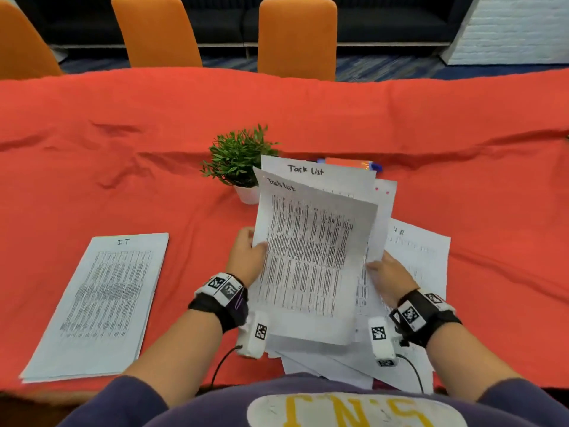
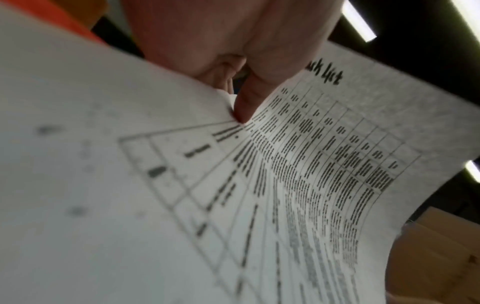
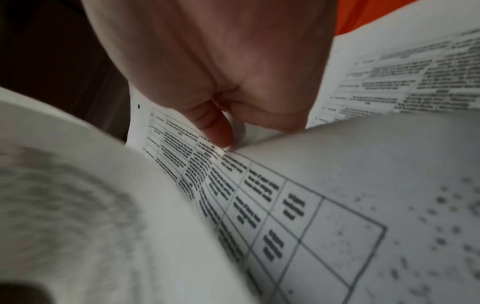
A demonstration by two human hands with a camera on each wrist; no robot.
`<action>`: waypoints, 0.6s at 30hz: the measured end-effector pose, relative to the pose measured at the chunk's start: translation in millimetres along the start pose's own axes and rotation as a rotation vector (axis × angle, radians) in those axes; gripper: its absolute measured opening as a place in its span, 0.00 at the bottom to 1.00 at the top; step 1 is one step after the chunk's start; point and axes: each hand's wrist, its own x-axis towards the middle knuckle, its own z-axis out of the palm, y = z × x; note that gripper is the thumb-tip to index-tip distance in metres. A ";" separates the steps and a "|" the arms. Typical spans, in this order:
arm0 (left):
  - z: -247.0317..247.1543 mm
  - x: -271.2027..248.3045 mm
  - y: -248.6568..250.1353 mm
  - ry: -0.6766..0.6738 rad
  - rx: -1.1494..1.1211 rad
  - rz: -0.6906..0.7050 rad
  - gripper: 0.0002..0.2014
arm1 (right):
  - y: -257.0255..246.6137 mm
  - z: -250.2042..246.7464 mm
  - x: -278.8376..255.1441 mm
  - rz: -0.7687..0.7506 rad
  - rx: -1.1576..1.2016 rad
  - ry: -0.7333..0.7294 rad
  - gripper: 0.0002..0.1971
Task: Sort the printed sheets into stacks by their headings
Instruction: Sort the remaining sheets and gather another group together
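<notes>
- A person sits at a bench point(image 1: 308, 112) covered in red cloth, holding printed sheets at the centre of the head view.
- The left hand point(image 1: 246, 257) pinches the left edge of a raised "Task List" sheet point(image 1: 311, 257); the left wrist view shows the thumb point(image 2: 249, 98) pressed on the paper, so this grip is clamped on the sheet.
- The right hand point(image 1: 389, 278) grips the right edges of the sheets behind it, fingers curled on paper point(image 3: 221, 131).
- A second "Task List" sheet point(image 1: 320, 174) stands just behind the first, at 12 o'clock.
- An "HR" sheet point(image 1: 425, 254) lies flat at 3 o'clock of the hands, on the loose pile point(image 1: 323, 365).
- An "IT" stack point(image 1: 101, 303) lies flat at 9 o'clock, well apart.
- A small potted plant point(image 1: 240, 158) stands at 11 o'clock, just behind the sheets.
</notes>
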 end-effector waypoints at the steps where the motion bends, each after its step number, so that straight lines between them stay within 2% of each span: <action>1: 6.3 1.3 -9.3 -0.023 0.013 -0.032 0.08 | -4.6 5.6 -8.4 0.012 -0.007 -0.012 0.20; 4: 21.7 2.9 -29.1 -0.063 0.051 -0.092 0.09 | -5.9 9.9 -21.3 0.073 -0.044 -0.004 0.21; 6: 29.2 5.4 -36.3 -0.084 0.080 -0.126 0.09 | -0.6 9.2 -23.3 0.028 -0.008 -0.015 0.19; 9: 38.8 8.8 -39.5 -0.108 0.086 -0.166 0.14 | 6.9 4.5 -24.1 0.107 0.255 -0.093 0.31; 10: 42.7 8.9 -39.7 -0.125 0.074 -0.161 0.15 | 11.2 2.5 -20.3 0.108 0.293 -0.125 0.30; 11: 47.3 9.0 -40.8 -0.140 0.052 -0.143 0.15 | 9.6 1.9 -22.7 0.087 0.254 -0.142 0.24; 12: 51.9 9.1 -40.7 -0.158 0.051 -0.127 0.15 | 14.9 -0.2 -19.7 0.046 0.180 -0.128 0.17; 13: 57.3 9.9 -41.5 -0.177 0.062 -0.105 0.15 | 16.7 -1.1 -19.3 0.016 0.103 -0.093 0.15; 15: 68.8 11.5 -43.2 -0.219 0.115 -0.082 0.16 | 29.9 -9.8 -10.2 0.005 0.004 -0.014 0.17; 18: 83.5 12.2 -49.4 -0.263 0.217 -0.088 0.14 | 49.1 -34.0 -3.5 0.047 -0.004 0.118 0.12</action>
